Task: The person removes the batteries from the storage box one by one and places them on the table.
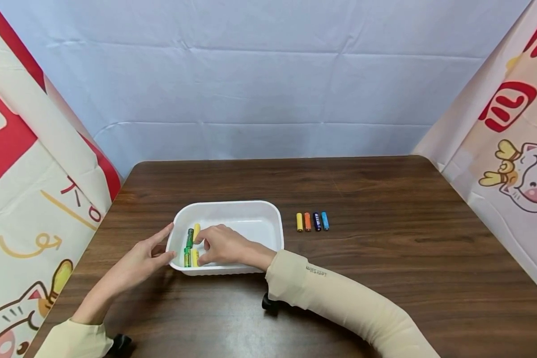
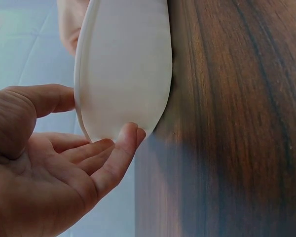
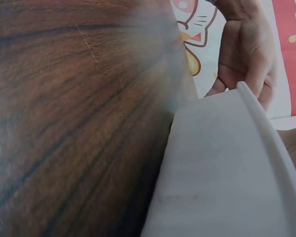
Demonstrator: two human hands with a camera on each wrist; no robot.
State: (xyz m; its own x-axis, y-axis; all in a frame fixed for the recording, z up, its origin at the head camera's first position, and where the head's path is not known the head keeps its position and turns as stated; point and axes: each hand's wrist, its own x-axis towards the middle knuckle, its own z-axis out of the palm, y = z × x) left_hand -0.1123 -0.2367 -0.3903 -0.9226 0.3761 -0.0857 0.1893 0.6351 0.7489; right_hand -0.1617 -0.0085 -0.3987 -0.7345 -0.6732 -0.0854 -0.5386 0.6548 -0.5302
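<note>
A white plastic tray (image 1: 255, 229) stands on the table, with green batteries (image 1: 190, 238) and yellow batteries (image 1: 197, 230) in its left end. My left hand (image 1: 140, 258) touches that end from outside, thumb and fingers spread apart; in the left wrist view the thumb meets the rim and the other fingers lie loosely by the wall. Reaching over the front rim, my right hand (image 1: 225, 246) has its thumb and index finger bent around the nearer yellow battery (image 1: 195, 257). The right wrist view shows the tray's outer wall (image 3: 212, 168), which hides the right fingertips.
Right of the tray, a yellow battery (image 1: 299, 222), an orange one (image 1: 307, 222), a dark blue one (image 1: 316, 222) and a light blue one (image 1: 324, 221) lie in a row on the brown wooden table (image 1: 385, 238). A pale cloth (image 1: 268, 99) hangs behind the table's far edge.
</note>
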